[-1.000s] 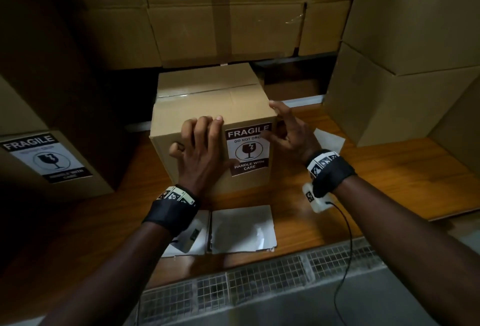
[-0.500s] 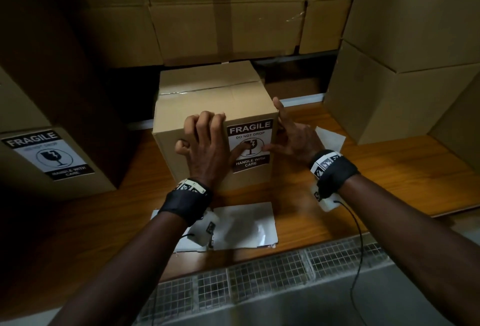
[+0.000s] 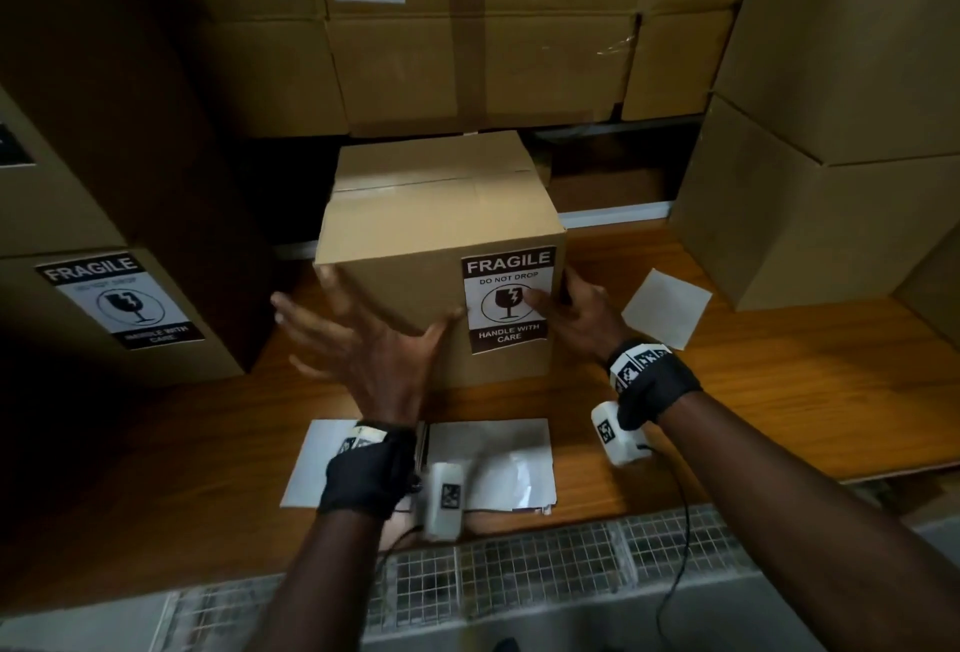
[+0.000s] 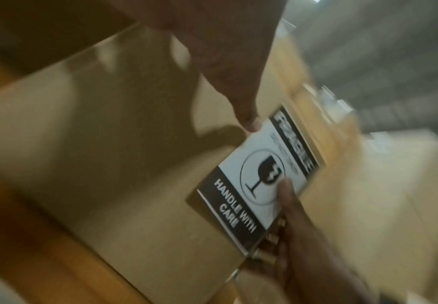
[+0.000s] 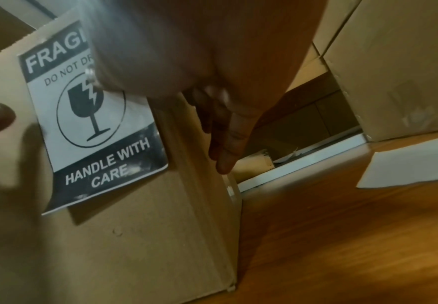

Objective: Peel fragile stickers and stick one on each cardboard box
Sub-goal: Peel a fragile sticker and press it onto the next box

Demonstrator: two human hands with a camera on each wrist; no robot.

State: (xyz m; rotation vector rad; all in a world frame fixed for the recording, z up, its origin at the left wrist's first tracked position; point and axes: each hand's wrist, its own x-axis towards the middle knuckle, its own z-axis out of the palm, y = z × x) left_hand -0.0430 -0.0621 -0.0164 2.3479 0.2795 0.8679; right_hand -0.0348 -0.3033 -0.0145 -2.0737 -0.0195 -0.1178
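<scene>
A small cardboard box (image 3: 415,262) stands on the wooden table (image 3: 779,391). A fragile sticker (image 3: 509,300) lies flat on the right part of its front face. My left hand (image 3: 363,334) hovers blurred before the front face with fingers spread wide, its thumb tip near the sticker's left edge. My right hand (image 3: 576,313) is at the box's right corner, thumb pressed on the sticker and straight fingers along the side wall. The left wrist view shows the sticker (image 4: 259,181) with both thumbs at it. In the right wrist view the sticker (image 5: 95,127) and right fingers (image 5: 225,144) show.
White backing sheets (image 3: 493,464) lie on the table near its front edge, another sheet (image 3: 667,306) to the right. A box with a fragile sticker (image 3: 122,300) stands at the left. Large cartons (image 3: 831,184) wall in the back and right. A mesh grate (image 3: 519,568) borders the front.
My left hand has come off the box's front face, moving left with its fingers spreading. My right thumb has slid onto the sticker's middle.
</scene>
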